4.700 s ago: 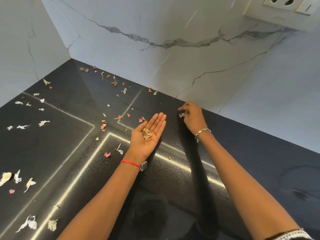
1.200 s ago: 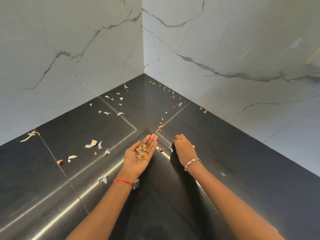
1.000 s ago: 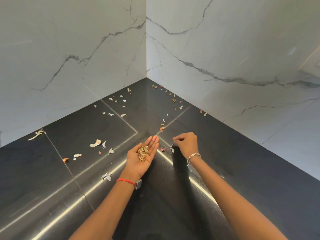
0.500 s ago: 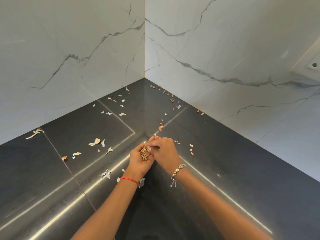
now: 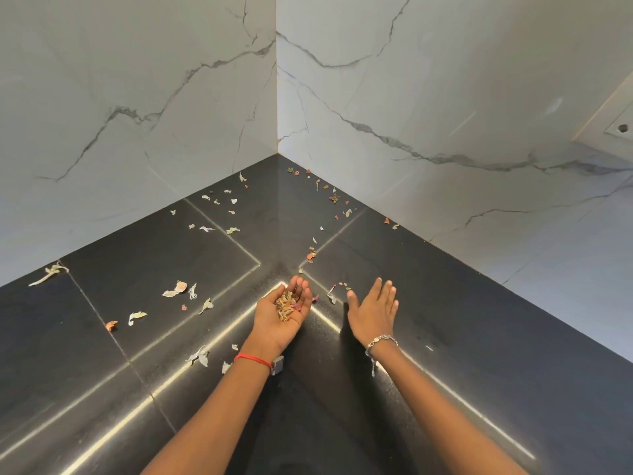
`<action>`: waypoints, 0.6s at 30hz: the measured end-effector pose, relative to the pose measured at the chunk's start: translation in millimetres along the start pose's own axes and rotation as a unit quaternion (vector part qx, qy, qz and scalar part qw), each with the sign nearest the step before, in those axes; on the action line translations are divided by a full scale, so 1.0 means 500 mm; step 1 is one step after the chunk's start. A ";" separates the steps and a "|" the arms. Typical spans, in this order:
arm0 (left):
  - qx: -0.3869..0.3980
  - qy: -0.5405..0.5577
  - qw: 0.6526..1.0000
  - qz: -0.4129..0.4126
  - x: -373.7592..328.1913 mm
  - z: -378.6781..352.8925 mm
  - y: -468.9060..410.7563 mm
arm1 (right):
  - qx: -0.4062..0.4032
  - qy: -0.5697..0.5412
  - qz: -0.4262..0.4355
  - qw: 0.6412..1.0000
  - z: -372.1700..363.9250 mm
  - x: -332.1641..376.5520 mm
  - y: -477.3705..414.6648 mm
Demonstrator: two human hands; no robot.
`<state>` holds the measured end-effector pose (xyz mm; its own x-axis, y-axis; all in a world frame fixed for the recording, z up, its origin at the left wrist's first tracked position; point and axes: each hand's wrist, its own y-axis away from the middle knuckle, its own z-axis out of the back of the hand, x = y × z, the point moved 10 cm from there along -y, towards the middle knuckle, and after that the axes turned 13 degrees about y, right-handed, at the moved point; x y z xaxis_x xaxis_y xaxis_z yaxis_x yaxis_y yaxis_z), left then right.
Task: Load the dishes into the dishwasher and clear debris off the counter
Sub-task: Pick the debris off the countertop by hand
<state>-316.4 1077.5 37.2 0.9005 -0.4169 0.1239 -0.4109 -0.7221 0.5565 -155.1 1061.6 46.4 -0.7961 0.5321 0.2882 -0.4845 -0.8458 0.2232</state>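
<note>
Now the left hand (image 5: pixel 282 318) cups a scrap pile (image 5: pixel 287 305) palm-up, the right hand (image 5: pixel 373 311) is empty with fingers spread — nearest loose scraps (image 5: pixel 333 293) lie on the table (image 5: pixel 479 354) just off its thumb, between the hands.

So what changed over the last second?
The right hand pinched a scrap off the counter, dropped it onto the pile in the left hand and has drawn back right, fingers spread. The left hand stays cupped palm-up; scraps farther out stay put.

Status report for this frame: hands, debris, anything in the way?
Left hand cupped palm up, carrying scraps. Right hand open, holding nothing, over counter. Loose debris scattered toward the corner. No obstruction seen.
</note>
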 end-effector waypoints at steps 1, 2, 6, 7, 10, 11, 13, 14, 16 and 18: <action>0.001 -0.003 1.000 -0.001 -0.002 0.000 -0.001 | 0.007 0.014 -0.011 1.000 -0.011 -0.002 0.002; 0.003 -0.004 1.000 -0.002 -0.005 -0.002 -0.001 | 0.005 0.021 -0.011 1.000 -0.016 0.005 0.002; 0.004 0.000 1.000 -0.010 -0.019 -0.002 0.000 | 0.001 0.052 0.059 0.997 -0.031 0.071 -0.002; 0.003 -0.003 1.000 -0.015 -0.024 -0.001 0.000 | 0.002 0.062 0.074 0.995 -0.034 0.086 -0.005; 0.007 -0.014 1.000 -0.023 -0.033 -0.005 0.003 | 0.012 0.068 0.105 0.992 -0.041 0.117 -0.007; 0.004 -0.015 1.000 -0.025 -0.036 -0.003 0.001 | 0.017 0.066 0.123 0.990 -0.047 0.130 -0.003; -0.001 -0.015 1.000 -0.027 -0.040 0.000 -0.001 | 0.028 0.062 0.164 0.984 -0.060 0.154 0.010; -0.001 -0.014 1.000 -0.025 -0.041 -0.001 -0.001 | 0.029 0.057 0.181 0.982 -0.065 0.163 0.017; -0.003 -0.012 1.000 -0.024 -0.042 0.002 -0.003 | 0.032 0.041 0.206 0.977 -0.074 0.175 0.029; -0.006 -0.019 0.999 -0.026 -0.045 0.003 -0.003 | 0.029 0.033 0.232 0.972 -0.073 0.183 0.041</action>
<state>-336.1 1087.0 32.2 0.9143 -0.4001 0.0630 -0.3618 -0.7367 0.5712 -251.4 1091.6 43.4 -0.9465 0.0892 0.3100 -0.0485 -0.9894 0.1366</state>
